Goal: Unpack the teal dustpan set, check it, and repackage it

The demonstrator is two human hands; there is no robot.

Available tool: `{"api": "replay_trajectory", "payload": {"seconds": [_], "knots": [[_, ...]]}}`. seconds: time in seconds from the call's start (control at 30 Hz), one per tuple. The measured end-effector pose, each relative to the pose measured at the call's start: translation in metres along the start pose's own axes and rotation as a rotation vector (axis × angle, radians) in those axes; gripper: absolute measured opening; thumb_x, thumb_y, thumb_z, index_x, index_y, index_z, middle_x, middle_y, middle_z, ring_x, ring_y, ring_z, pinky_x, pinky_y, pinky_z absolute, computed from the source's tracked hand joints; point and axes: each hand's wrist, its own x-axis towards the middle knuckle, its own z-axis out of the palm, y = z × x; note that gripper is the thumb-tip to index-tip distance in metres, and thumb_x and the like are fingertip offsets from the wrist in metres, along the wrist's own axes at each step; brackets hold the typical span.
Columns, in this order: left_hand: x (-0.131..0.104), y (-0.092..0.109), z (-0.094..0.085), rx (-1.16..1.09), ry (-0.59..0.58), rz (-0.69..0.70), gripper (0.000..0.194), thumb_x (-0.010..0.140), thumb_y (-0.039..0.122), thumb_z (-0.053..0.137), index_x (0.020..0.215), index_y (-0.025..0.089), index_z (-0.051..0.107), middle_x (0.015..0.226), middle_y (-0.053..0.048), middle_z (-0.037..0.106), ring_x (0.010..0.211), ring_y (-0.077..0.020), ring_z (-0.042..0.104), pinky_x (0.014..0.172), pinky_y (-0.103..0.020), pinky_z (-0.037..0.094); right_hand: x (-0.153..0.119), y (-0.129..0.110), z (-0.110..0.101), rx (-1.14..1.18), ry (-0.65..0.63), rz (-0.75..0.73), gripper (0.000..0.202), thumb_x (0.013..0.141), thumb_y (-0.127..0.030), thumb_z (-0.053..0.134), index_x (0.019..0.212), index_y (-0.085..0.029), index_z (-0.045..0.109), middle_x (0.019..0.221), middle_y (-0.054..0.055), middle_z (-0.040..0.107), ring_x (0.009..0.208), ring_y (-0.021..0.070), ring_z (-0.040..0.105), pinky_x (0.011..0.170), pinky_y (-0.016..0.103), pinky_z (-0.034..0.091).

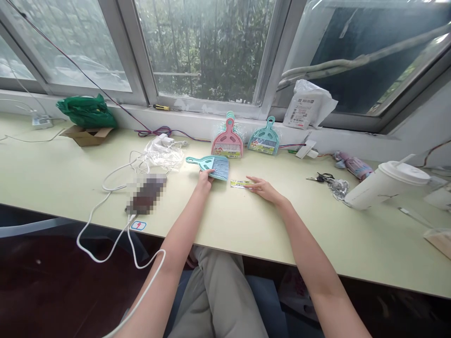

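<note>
Teal dustpan set [220, 168], left fingers [209, 172] clamped on its near side.
Right fingers [259, 180], slightly apart, lie over the label [237, 184] on the tabletop [246, 225]; light, flat pressure would best avoid creasing.

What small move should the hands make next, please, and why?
Probably the right hand should bring the printed strip slightly nearer the teal dustpan set: its fingers are at the strip's right end, while the left hand holds the set, with a small gap between them.
</note>
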Motion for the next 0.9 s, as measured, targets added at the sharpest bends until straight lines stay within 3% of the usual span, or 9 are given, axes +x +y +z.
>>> {"api": "replay_trajectory", "payload": {"seconds": [0.17,0.27,0.33,0.43,0.53,0.63,0.77,0.83,0.9], "knots": [[-0.005,-0.002,0.002,-0.016,-0.018,0.009,0.046,0.063,-0.004,0.06,0.099,0.023,0.049,0.08,0.003,0.062,0.067,-0.0089,0.063,0.067,-0.021,0.054,0.004,-0.009,0.018,-0.149,0.119,0.175,0.04,0.094,-0.032,0.038,0.129,-0.031,0.058,0.134,0.005,0.056,0.121,0.0262,0.048,0.099,0.042,0.041],[-0.007,-0.003,0.005,-0.025,-0.038,0.008,0.04,0.065,-0.001,0.06,0.097,0.022,0.05,0.082,0.002,0.063,0.066,-0.0085,0.062,0.066,-0.021,0.054,0.004,-0.007,0.019,-0.15,0.097,0.196,0.04,0.094,-0.032,0.038,0.127,-0.028,0.06,0.126,0.009,0.058,0.114,0.0258,0.051,0.094,0.036,0.044],[-0.008,-0.002,0.007,-0.031,-0.07,0.007,0.037,0.066,0.0,0.061,0.095,0.021,0.051,0.082,0.001,0.063,0.068,-0.0091,0.063,0.067,-0.021,0.055,0.004,0.001,0.017,-0.077,0.053,0.168,0.038,0.092,-0.032,0.045,0.125,-0.028,0.061,0.126,0.008,0.057,0.114,0.0245,0.052,0.096,0.034,0.043],[-0.008,-0.001,0.008,-0.022,-0.093,-0.014,0.03,0.068,0.0,0.059,0.092,0.018,0.053,0.08,-0.001,0.064,0.068,-0.0101,0.063,0.068,-0.022,0.055,0.005,0.012,0.017,-0.013,0.066,0.182,0.036,0.083,-0.037,0.06,0.118,-0.032,0.066,0.133,0.005,0.053,0.12,0.0269,0.046,0.1,0.04,0.04],[-0.01,-0.001,0.009,0.0,-0.086,-0.028,0.027,0.069,0.001,0.058,0.09,0.017,0.054,0.079,-0.001,0.063,0.067,-0.0096,0.062,0.065,-0.021,0.054,0.009,0.016,0.019,0.018,0.196,0.229,0.025,0.081,-0.039,0.063,0.103,-0.033,0.072,0.137,0.002,0.051,0.127,0.0285,0.04,0.102,0.047,0.037],[-0.014,-0.007,0.011,0.073,-0.079,-0.014,0.032,0.068,0.002,0.06,0.094,0.019,0.053,0.084,0.0,0.063,0.068,-0.0096,0.062,0.063,-0.02,0.053,0.012,0.011,0.016,0.119,0.385,0.265,0.025,0.086,-0.041,0.056,0.095,-0.027,0.074,0.129,0.006,0.059,0.121,0.0266,0.047,0.103,0.045,0.036],[-0.027,-0.023,0.017,0.273,-0.171,-0.008,0.045,0.064,0.007,0.069,0.102,0.022,0.053,0.095,-0.003,0.065,0.076,-0.0152,0.065,0.067,-0.029,0.056,0.011,-0.009,0.005,0.217,0.726,0.31,0.046,0.093,-0.049,0.038,0.116,-0.019,0.065,0.129,0.011,0.058,0.121,0.0252,0.048,0.103,0.041,0.035],[-0.036,-0.031,0.022,0.327,-0.251,-0.017,0.048,0.063,0.013,0.075,0.105,0.022,0.053,0.099,-0.005,0.065,0.079,-0.0174,0.065,0.067,-0.031,0.056,0.012,-0.022,0.004,0.196,0.763,0.29,0.049,0.094,-0.05,0.033,0.121,-0.02,0.061,0.133,0.011,0.056,0.126,0.0255,0.044,0.107,0.044,0.03],[-0.043,-0.037,0.026,0.325,-0.331,-0.015,0.05,0.063,0.02,0.078,0.106,0.021,0.054,0.1,-0.006,0.065,0.078,-0.0169,0.065,0.068,-0.03,0.056,0.013,-0.035,0.01,0.157,0.668,0.278,0.047,0.095,-0.049,0.032,0.12,-0.024,0.062,0.137,0.009,0.054,0.131,0.027,0.039,0.11,0.052,0.022]]}}
